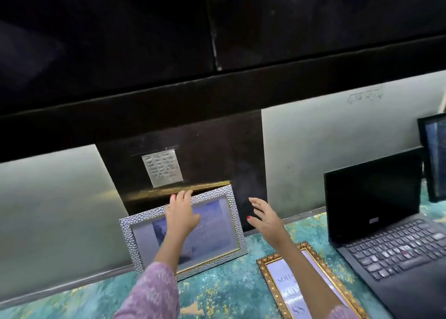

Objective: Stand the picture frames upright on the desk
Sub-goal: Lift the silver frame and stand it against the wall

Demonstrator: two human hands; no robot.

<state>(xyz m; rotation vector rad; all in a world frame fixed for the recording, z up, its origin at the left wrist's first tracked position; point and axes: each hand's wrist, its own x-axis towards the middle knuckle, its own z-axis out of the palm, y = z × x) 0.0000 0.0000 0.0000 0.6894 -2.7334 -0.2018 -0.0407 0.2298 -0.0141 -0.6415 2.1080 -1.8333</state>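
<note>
At centre frame the fingertips of the left hand curl over the top edge of the silver frame, the palm lying across its glass; it looks like a light hold on that top rail, though the thumb is hidden, so how firm the grip is cannot be told. The right hand hovers just right of that frame, fingers spread wide and holding nothing, red polish on the thumbnail.

The silver frame stands on its long edge, tilted back against the dark panel behind it, a hammered pattern on its border and a gold inner line. Lower right of centre, the gold frame lies flat on the desk, face up, partly under the right forearm. The left arm wears a mauve knitted sleeve.

The desk top is a mottled teal with gold flecks. At the right an open black laptop sits on it, screen dark, and a further dark-edged frame stands at the far right edge. Behind runs a pale wall, with a small silvery plate fixed to the dark panel and a broad black shelf or cabinet filling the upper half.
</note>
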